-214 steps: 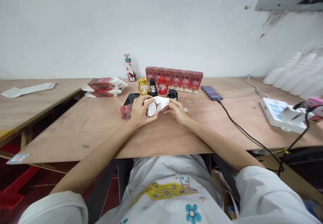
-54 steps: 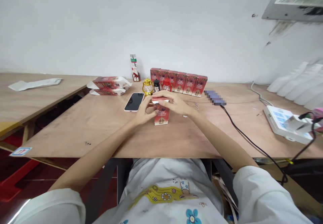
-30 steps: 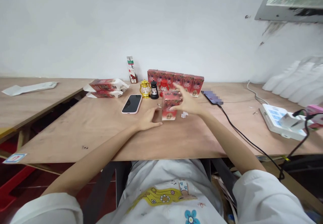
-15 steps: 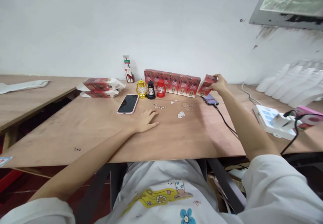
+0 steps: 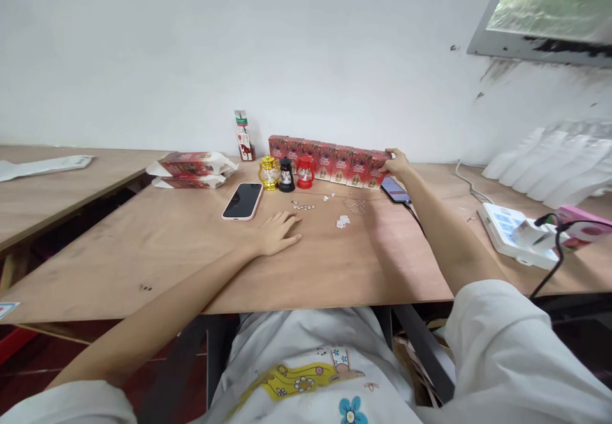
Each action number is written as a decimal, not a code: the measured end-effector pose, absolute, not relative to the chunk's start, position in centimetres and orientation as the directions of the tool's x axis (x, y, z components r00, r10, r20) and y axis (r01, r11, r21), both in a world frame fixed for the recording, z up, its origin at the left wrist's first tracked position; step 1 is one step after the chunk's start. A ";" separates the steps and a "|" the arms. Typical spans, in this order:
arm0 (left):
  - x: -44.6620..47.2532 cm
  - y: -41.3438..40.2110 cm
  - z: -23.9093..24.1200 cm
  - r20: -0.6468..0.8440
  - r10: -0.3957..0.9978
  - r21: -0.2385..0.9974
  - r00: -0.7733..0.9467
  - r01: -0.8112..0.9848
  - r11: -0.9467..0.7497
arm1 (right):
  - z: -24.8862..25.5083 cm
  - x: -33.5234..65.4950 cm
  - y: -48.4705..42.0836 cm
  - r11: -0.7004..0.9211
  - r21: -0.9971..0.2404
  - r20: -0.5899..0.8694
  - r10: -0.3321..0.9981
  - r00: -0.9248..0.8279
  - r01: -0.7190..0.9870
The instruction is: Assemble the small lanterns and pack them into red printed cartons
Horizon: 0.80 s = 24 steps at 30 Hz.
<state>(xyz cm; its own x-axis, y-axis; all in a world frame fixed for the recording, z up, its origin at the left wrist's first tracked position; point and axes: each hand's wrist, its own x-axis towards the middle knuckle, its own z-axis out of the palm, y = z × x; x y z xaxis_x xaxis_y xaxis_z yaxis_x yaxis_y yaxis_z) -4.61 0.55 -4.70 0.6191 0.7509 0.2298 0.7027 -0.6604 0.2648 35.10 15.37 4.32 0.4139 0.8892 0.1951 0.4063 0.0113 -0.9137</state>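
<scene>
My right hand [image 5: 398, 164] reaches to the far side of the wooden table [image 5: 182, 245] and grips a small red box [image 5: 378, 170] at the right end of a row of red boxes [image 5: 325, 159] standing along the wall. My left hand [image 5: 276, 233] lies flat on the table with its fingers spread and holds nothing. Three toy lanterns stand in front of the row: gold [image 5: 269, 173], black [image 5: 286, 176] and red [image 5: 305, 173]. Small beads [image 5: 303, 206] and white bits [image 5: 342, 222] lie just beyond my left hand.
A black phone [image 5: 243, 200] lies left of the lanterns. Flat red cartons [image 5: 191, 169] are stacked at the back left. A second phone [image 5: 394, 189] with a black cable lies by my right wrist. A white power strip [image 5: 509, 239] sits at the right.
My right hand lifted the closed red box from the table's middle, carried it to the back right and set it down at the end of the row. My left hand came to rest flat.
</scene>
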 end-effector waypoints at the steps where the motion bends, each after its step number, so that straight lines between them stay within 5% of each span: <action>1: -4.6 0.6 -4.7 0.231 0.750 0.266 0.620 0.701 -0.662 | 4.2 35.1 15.4 0.019 -0.916 0.196 0.893 0.406 0.401; 6: -4.7 0.7 -4.7 0.224 0.740 0.245 0.634 0.698 -0.673 | 3.4 34.5 15.5 0.071 -0.929 0.210 0.910 0.358 0.363; 17: -4.5 0.7 -4.9 0.184 0.748 0.236 0.638 0.710 -0.663 | 3.3 32.1 15.3 0.095 -0.815 0.302 0.912 0.279 0.571; 21: -4.4 0.7 -4.9 0.154 0.758 0.220 0.634 0.726 -0.652 | 4.5 30.3 14.3 0.168 -0.575 0.605 0.746 0.279 0.801; 24: -4.3 0.6 -4.7 0.124 0.753 0.213 0.646 0.724 -0.656 | 5.5 27.4 13.7 0.352 -0.287 0.765 0.644 -0.008 0.891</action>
